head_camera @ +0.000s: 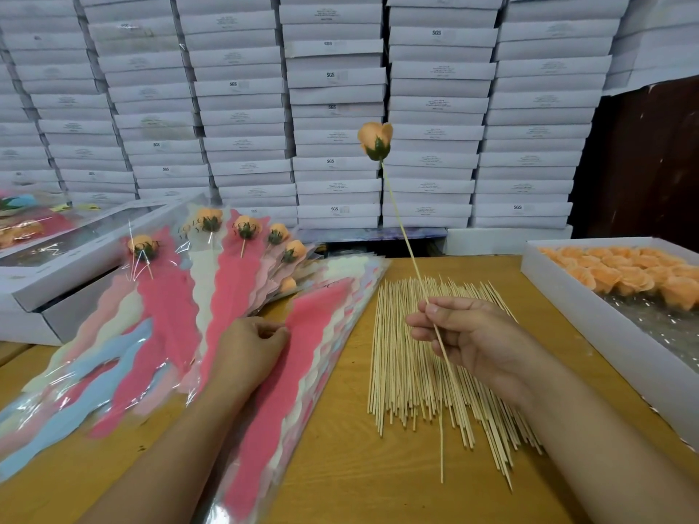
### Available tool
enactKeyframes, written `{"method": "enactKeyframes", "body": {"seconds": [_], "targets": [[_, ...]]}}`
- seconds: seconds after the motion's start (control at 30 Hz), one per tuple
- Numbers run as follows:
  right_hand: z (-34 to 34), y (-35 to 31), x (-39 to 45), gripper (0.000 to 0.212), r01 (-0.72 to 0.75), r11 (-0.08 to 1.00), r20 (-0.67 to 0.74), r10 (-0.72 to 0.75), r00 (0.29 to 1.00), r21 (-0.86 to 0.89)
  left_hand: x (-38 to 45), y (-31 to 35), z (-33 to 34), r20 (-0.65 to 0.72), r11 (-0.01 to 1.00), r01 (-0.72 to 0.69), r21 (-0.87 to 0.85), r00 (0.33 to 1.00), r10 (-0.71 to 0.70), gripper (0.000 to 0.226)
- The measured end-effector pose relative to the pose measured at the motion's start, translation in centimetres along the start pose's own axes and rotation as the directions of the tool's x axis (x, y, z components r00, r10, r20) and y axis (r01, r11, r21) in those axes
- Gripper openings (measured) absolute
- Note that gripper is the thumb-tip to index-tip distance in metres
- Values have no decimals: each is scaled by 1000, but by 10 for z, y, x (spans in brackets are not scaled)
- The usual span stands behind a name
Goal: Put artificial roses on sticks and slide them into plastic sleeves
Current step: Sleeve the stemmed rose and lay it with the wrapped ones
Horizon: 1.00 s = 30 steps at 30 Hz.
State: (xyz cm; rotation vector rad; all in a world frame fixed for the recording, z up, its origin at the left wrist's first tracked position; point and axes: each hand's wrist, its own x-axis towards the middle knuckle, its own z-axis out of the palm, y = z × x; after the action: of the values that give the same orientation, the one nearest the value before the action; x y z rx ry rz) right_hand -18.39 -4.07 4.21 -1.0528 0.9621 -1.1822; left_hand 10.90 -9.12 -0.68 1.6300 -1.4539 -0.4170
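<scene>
My right hand [465,336] pinches a thin wooden stick [403,236] near its lower end and holds it upright. An orange artificial rose [375,139] with a green base sits on the stick's top. My left hand [251,347] rests with curled fingers on a stack of empty plastic sleeves [302,353], pink on top, and seems to pinch the edge of the top one. A loose pile of sticks [423,368] lies on the wooden table under my right hand. Several sleeved roses [227,251] lie fanned out to the left.
A white box [567,296] holding several orange rose heads [624,274] stands at the right edge. White boxes [49,281] sit at the left under the finished roses. A wall of stacked white cartons [336,107] fills the back.
</scene>
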Motion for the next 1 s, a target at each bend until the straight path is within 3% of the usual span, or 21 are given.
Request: {"method": "enactKeyframes", "body": {"seconds": [0.07,0.17,0.3,0.4,0.5,0.6,0.77,0.83,1.0], "targets": [[0,0,-1,25,-3,1000,11,3,1000,-23,-1,2,0,21,991,42,-128,999,-39,24],[0,1,-1,38,-5,1000,29,6,1000,-20,-3,11,-4,210,903,215,-373,967,-144,21],[2,3,-2,50,-32,999,51,31,998,14,-16,33,-9,550,677,466,-570,828,-107,5],[6,5,-3,50,-79,997,72,80,994,-11,-28,45,-9,697,580,576,-576,717,-20,23],[13,10,-4,44,-137,990,67,139,988,-28,-35,50,-7,759,625,579,-524,650,34,44],[17,14,-4,33,-172,985,55,172,983,-3,-43,54,-7,821,709,543,-450,564,89,37],[14,15,-1,15,-169,984,41,171,984,-54,-45,52,-9,891,828,452,-332,438,119,49],[13,16,-1,10,-174,982,49,178,983,-68,-46,52,-7,876,818,457,-349,468,112,50],[19,16,-6,10,-161,975,180,189,965,-156,-41,56,0,733,705,498,-505,679,46,51]]}}
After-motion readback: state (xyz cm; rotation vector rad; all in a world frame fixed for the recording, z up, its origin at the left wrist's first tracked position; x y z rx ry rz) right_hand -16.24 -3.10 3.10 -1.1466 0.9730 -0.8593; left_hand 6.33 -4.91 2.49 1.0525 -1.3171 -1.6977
